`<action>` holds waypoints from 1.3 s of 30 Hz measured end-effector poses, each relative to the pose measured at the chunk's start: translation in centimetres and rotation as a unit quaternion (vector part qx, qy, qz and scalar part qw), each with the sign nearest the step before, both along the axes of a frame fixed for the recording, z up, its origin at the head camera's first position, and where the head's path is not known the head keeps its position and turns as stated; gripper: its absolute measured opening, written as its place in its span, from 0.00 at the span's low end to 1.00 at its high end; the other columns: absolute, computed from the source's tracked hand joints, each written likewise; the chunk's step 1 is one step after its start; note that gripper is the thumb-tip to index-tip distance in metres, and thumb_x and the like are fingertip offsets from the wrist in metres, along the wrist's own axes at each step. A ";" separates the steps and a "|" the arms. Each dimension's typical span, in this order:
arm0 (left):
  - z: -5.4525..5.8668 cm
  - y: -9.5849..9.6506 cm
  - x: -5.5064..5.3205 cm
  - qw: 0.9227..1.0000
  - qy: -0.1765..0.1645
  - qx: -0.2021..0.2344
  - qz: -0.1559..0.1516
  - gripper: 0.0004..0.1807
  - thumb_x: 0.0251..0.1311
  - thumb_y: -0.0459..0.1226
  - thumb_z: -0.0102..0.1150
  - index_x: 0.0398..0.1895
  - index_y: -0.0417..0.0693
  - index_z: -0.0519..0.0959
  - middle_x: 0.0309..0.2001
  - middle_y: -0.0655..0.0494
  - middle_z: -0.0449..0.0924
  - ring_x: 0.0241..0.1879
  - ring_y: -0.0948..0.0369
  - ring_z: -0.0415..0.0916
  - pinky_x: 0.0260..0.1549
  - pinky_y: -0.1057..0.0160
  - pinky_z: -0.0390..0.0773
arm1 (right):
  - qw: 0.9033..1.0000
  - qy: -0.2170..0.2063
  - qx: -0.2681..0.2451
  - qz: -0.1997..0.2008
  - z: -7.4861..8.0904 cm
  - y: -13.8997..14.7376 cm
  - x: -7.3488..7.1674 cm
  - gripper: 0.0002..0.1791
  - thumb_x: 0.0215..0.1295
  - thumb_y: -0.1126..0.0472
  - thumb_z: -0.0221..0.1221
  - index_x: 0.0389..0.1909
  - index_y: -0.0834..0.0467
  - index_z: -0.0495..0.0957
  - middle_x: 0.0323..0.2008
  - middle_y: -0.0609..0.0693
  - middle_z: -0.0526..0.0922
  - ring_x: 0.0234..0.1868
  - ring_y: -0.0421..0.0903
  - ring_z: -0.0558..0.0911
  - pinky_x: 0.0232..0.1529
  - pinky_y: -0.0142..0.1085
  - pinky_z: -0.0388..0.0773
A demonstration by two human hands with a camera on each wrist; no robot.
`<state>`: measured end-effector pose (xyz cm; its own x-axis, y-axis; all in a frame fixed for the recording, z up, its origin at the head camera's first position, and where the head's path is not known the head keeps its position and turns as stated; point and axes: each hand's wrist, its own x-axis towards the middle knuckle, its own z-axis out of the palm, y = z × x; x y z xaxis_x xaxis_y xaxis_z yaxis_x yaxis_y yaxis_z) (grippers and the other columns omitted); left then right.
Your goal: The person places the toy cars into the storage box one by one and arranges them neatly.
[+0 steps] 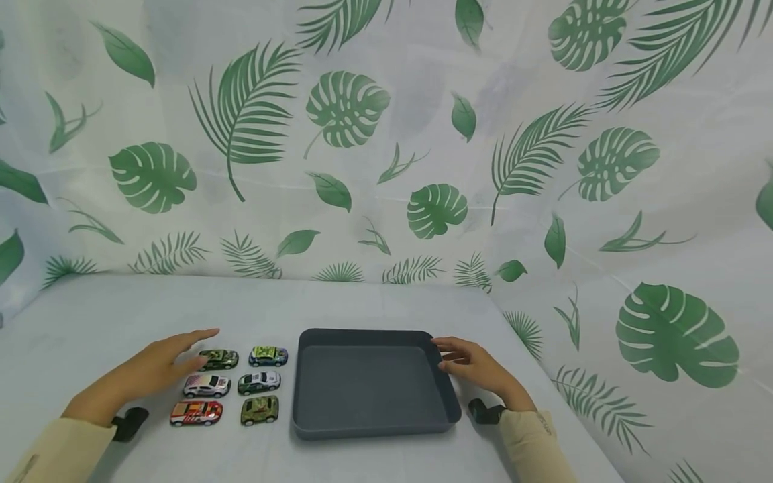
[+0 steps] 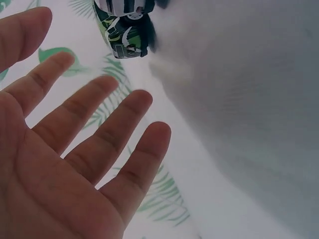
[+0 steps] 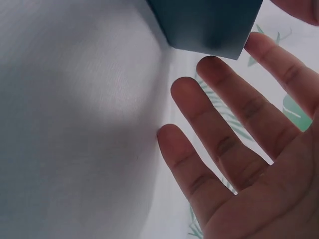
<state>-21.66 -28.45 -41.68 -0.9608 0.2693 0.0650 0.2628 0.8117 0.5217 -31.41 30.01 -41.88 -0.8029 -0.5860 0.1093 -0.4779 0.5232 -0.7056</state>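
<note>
My left hand (image 1: 151,365) hovers left of two columns of small toy cars, fingers spread and holding nothing. Nearest its thumb is a dark green camouflage car (image 1: 220,359); whether they touch I cannot tell. Below that car stand a white-and-pink car (image 1: 207,386) and a red car (image 1: 196,413). The other column has a blue-and-yellow car (image 1: 268,356), a white-and-green car (image 1: 259,382) and an olive camouflage car (image 1: 260,410). At the right side of a dark grey tray (image 1: 370,389) is my right hand (image 1: 477,367), fingers loosely extended. Contact with the tray's rim is unclear.
A white cloth (image 1: 235,459) covers the table under the cars and tray. Behind it and along the right hangs a white curtain (image 1: 386,221) with green leaf prints. A black wrist device (image 1: 129,424) sits under the left wrist, another (image 1: 485,412) under the right.
</note>
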 end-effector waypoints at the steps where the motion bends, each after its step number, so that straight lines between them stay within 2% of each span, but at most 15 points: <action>1: 0.1 0.0 -0.1 1.000 -0.006 0.005 0.002 0.31 0.79 0.39 0.61 0.78 0.33 0.68 0.70 0.22 0.71 0.66 0.24 0.71 0.57 0.25 0.75 | 1.000 -0.003 -0.003 0.004 0.0 0.0 -0.1 0.28 0.78 0.62 0.64 0.73 0.71 0.73 0.69 0.72 0.77 0.63 0.68 0.83 0.62 0.53 0.83; 9: 0.2 -0.1 -1.3 1.000 -0.025 0.019 0.001 0.27 0.78 0.39 0.63 0.73 0.34 0.75 0.68 0.26 0.75 0.62 0.28 0.77 0.54 0.27 0.78 | 0.998 -0.057 -0.033 0.017 -0.3 -0.1 -0.9 0.31 0.75 0.64 0.66 0.74 0.70 0.72 0.72 0.74 0.73 0.66 0.71 0.80 0.62 0.47 0.83; 18: 0.2 -0.8 -2.5 0.993 -0.081 0.077 -0.041 0.29 0.73 0.39 0.68 0.70 0.29 0.76 0.67 0.27 0.77 0.63 0.28 0.76 0.55 0.29 0.79 | 0.995 -0.082 -0.050 0.007 -0.9 0.1 -1.0 0.33 0.73 0.65 0.68 0.75 0.69 0.71 0.73 0.74 0.71 0.67 0.69 0.80 0.60 0.37 0.83; 21: 0.2 -1.0 -2.8 0.991 -0.092 0.087 -0.050 0.29 0.72 0.38 0.69 0.69 0.27 0.76 0.66 0.28 0.77 0.62 0.29 0.76 0.56 0.29 0.78 | 0.995 -0.084 -0.052 0.005 -0.9 0.1 -1.0 0.33 0.73 0.65 0.68 0.75 0.69 0.71 0.73 0.74 0.71 0.67 0.69 0.80 0.61 0.39 0.83; 26: 0.1 -1.0 -3.2 0.990 -0.092 0.091 -0.057 0.28 0.70 0.34 0.70 0.66 0.25 0.77 0.63 0.28 0.80 0.59 0.31 0.79 0.55 0.31 0.80 | 0.995 -0.091 -0.051 -0.001 -0.8 0.1 -1.0 0.34 0.73 0.64 0.68 0.76 0.69 0.71 0.74 0.73 0.70 0.68 0.69 0.79 0.63 0.44 0.82; 34: 0.0 -0.8 -3.5 0.994 -0.080 0.070 -0.039 0.25 0.66 0.35 0.74 0.63 0.29 0.81 0.59 0.33 0.83 0.56 0.35 0.80 0.54 0.34 0.81 | 0.994 -0.096 -0.046 -0.008 -0.5 0.0 -0.8 0.34 0.74 0.63 0.68 0.76 0.69 0.70 0.74 0.73 0.70 0.69 0.69 0.77 0.66 0.55 0.80; 39: 0.0 -0.4 -3.5 0.995 -0.077 0.055 -0.025 0.24 0.64 0.33 0.75 0.60 0.31 0.83 0.58 0.34 0.84 0.56 0.35 0.80 0.54 0.34 0.81 | 0.994 -0.098 -0.042 -0.011 -0.6 0.0 -0.9 0.34 0.74 0.63 0.68 0.76 0.68 0.71 0.75 0.72 0.70 0.70 0.69 0.77 0.67 0.57 0.78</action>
<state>-25.19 -28.88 -41.68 -0.9476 0.3156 -0.0498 0.2113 0.7361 0.6431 -32.29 29.99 -42.48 -0.8265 -0.5629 -0.0029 -0.3150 0.4667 -0.8264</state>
